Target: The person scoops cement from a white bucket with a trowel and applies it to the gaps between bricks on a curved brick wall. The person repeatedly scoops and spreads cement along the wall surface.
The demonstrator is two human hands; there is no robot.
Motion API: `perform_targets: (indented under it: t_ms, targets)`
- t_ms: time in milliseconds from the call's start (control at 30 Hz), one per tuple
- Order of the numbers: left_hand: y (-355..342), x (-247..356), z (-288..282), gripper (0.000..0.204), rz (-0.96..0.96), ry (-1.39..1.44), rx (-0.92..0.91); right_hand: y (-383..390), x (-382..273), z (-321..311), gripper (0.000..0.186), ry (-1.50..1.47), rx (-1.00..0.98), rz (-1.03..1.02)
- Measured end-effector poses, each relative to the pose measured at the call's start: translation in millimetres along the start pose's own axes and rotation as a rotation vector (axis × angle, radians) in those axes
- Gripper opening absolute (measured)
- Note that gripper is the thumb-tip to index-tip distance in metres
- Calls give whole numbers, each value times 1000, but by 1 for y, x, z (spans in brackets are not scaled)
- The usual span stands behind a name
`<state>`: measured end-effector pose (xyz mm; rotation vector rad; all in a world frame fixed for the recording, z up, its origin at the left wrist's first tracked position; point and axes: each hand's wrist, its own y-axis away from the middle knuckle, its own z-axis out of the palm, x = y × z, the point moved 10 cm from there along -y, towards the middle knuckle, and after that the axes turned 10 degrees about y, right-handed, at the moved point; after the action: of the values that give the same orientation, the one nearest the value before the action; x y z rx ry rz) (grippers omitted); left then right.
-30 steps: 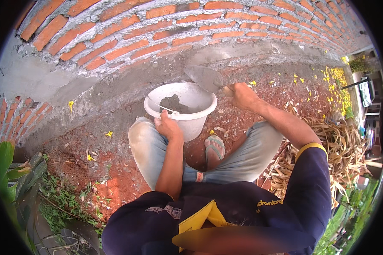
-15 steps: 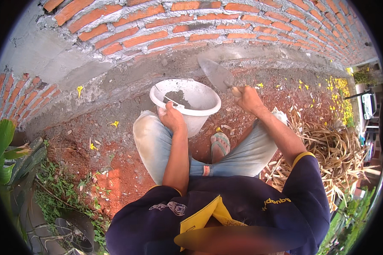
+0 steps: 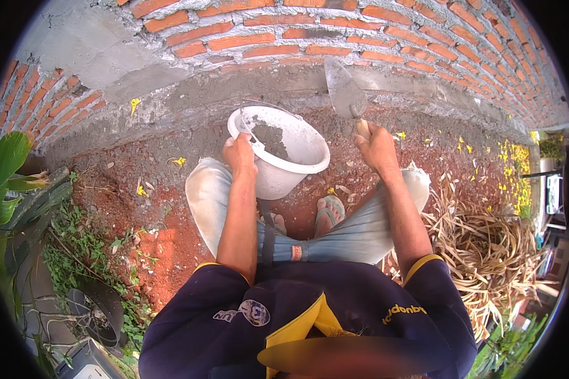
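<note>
My left hand [image 3: 239, 155] has its fingers closed on the left edge of a round whitish plastic bucket [image 3: 287, 180] between my knees in faded blue jeans [image 3: 210, 199], grey mortar [image 3: 270, 138] inside it. Right of the bucket, my right hand [image 3: 377, 150] grips the wooden handle of a flat grey metal trowel [image 3: 342, 85]. Beyond the bucket an orange brick wall [image 3: 253, 39] blocks the way, brown dry leaves [image 3: 480, 252] heap to its right, and a broad-leaved green plant [image 3: 6, 158] stands well to its left.

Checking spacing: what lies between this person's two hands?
The head view shows the white bucket, held by the left hand, then reddish soil toward the right hand.
</note>
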<state>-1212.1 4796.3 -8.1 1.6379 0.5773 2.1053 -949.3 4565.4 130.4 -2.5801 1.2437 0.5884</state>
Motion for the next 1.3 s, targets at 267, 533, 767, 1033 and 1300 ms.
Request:
perform_targets:
  t_ms: [267, 533, 767, 1033, 1300]
  targets:
    - [-21, 92, -31, 17, -235, -407, -305, 7, -6, 46, 31, -191, -320, 198]
    - [-59, 122, -154, 19, 18, -172, -80, 8, -8, 88, 31, -166, -421, 197]
    - [-37, 35, -183, 16, 346, 125, 183, -29, -1, 97, 25, -278, -211, 139]
    - [-13, 10, -139, 20, 378, -14, 13, -23, -48, 80, 48, 37, -232, 62]
    - [-23, 20, -126, 18, 362, -1, -70, 7, -40, 71, 63, 21, -266, -36]
